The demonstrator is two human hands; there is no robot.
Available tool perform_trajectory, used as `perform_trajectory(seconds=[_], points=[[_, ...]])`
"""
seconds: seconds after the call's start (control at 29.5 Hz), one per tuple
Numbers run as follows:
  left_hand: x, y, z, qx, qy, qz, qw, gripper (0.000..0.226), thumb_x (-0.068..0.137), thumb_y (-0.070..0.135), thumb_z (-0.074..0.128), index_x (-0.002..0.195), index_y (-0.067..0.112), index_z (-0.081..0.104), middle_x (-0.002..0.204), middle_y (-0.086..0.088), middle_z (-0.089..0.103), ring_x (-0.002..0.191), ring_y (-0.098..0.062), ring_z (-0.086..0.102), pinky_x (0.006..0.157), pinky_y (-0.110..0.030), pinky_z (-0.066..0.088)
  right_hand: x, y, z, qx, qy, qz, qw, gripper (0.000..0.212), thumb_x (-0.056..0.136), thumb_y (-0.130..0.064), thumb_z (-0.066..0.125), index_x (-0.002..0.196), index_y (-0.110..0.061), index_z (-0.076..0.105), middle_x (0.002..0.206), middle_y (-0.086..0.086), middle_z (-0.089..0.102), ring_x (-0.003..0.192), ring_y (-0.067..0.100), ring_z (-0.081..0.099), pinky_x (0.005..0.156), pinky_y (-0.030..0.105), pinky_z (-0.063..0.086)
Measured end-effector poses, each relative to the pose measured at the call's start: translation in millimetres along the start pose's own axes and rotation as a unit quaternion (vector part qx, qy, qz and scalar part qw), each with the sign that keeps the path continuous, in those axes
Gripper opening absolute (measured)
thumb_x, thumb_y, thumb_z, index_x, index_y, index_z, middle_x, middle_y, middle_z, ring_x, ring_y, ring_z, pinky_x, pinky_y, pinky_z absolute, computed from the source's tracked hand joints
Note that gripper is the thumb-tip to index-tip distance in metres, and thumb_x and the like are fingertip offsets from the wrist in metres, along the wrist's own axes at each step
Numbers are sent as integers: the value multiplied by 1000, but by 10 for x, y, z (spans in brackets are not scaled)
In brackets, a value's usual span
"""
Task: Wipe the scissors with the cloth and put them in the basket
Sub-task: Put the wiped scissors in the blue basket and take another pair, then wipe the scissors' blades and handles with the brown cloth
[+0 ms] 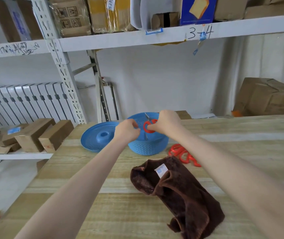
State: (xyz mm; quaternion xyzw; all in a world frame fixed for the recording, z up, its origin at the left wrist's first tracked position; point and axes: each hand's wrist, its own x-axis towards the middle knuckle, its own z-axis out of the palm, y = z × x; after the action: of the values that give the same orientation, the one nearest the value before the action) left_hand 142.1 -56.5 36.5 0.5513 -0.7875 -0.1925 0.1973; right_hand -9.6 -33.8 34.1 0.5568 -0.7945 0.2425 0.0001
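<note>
**One pair going into the basket, more left to wipe**

The right hand (167,123) grips the red-handled metal scissors (149,126) by a handle loop, directly over the round blue perforated plastic basket (148,147), blades angled down into its bowl. They are held, not yet let go. The left hand (127,130) sits at the basket's left rim with its fingers curled; whether it pinches the rim or nothing at all I cannot tell.

The brown fleecy cloth (180,190) lies crumpled on the pale wooden table (103,213), on the near side of the basket, in neither hand, so wiping of this pair looks finished. Just right of the basket lie more red-handled scissors (182,154), probably still to be wiped and put in.
</note>
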Motion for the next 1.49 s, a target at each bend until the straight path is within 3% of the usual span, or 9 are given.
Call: perform_trajectory(seconds=[0.14, 0.34, 0.48, 0.61, 0.81, 0.98, 1.12, 1.29, 1.49], points=[[1, -132, 161, 93, -37, 31, 995, 25, 89, 33, 62, 108, 17, 66, 108, -3, 66, 107, -22, 57, 99, -36, 39, 26, -137, 265, -93, -33, -11, 995, 42, 63, -57, 70, 59, -22, 48, 61, -5, 47, 58, 14, 46, 46, 23, 23], [15, -206, 253, 128, -20, 51, 990, 21, 92, 36, 56, 84, 16, 60, 87, -5, 63, 89, -24, 52, 84, -30, 27, 73, -174, 496, -111, -76, -57, 989, 39, 88, -51, 58, 100, -14, 63, 105, 4, 66, 100, 26, 61, 68, 30, 35], [4, -180, 248, 148, -32, 46, 987, 20, 92, 37, 57, 86, 18, 56, 79, 1, 54, 87, -21, 44, 82, -30, 23, 47, -35, 372, -61, 3, -48, 997, 18, 92, -26, 53, 79, -13, 55, 101, 10, 68, 93, 31, 63, 65, 31, 37], [-54, -42, 237, 139, -37, 42, 989, 17, 92, 34, 58, 94, 18, 62, 95, -3, 62, 101, -25, 52, 87, -31, 28, -25, 260, 134, 15, 72, 14, 997, 20, 88, -16, 52, 101, -13, 68, 108, 9, 69, 105, 32, 62, 79, 35, 47], [-235, 412, 271, 97, -48, 75, 991, 27, 92, 30, 57, 113, 14, 63, 119, -3, 62, 111, -26, 54, 96, -33, 36, -310, 896, 7, -25, -25, 80, 996, 14, 86, -1, 49, 76, -3, 59, 85, 16, 66, 92, 37, 67, 65, 33, 45], [-432, 679, 325, 77, -57, 96, 991, 25, 92, 28, 58, 109, 11, 66, 117, -6, 64, 112, -26, 56, 94, -34, 42, -617, 1211, -45, -4, -100, 100, 990, 35, 87, -8, 52, 53, -14, 52, 39, -1, 53, 44, 18, 58, 41, 22, 33], [-544, 700, 290, 50, -83, 82, 992, 17, 91, 24, 60, 95, 12, 70, 99, -5, 70, 98, -22, 62, 79, -27, 45, -757, 1182, -39, 1, -123, 122, 985, 16, 78, -14, 60, 62, -18, 58, 51, -4, 59, 49, 17, 61, 43, 24, 41], [-674, 706, 177, -15, -171, 69, 983, 21, 95, 24, 57, 77, 16, 63, 62, 4, 65, 61, -10, 62, 53, -18, 47, -827, 1186, 22, 45, -129, 157, 978, 9, 83, -11, 58, 88, -6, 63, 74, 8, 71, 75, 25, 72, 77, 37, 60], [-803, 695, 168, -11, -260, 72, 963, 17, 95, 30, 57, 90, 15, 64, 64, 5, 69, 64, -11, 65, 70, -29, 49, -826, 1264, 56, 134, -82, 208, 965, 28, 85, 3, 55, 60, -9, 51, 45, 3, 56, 45, 15, 59, 39, 18, 40]])
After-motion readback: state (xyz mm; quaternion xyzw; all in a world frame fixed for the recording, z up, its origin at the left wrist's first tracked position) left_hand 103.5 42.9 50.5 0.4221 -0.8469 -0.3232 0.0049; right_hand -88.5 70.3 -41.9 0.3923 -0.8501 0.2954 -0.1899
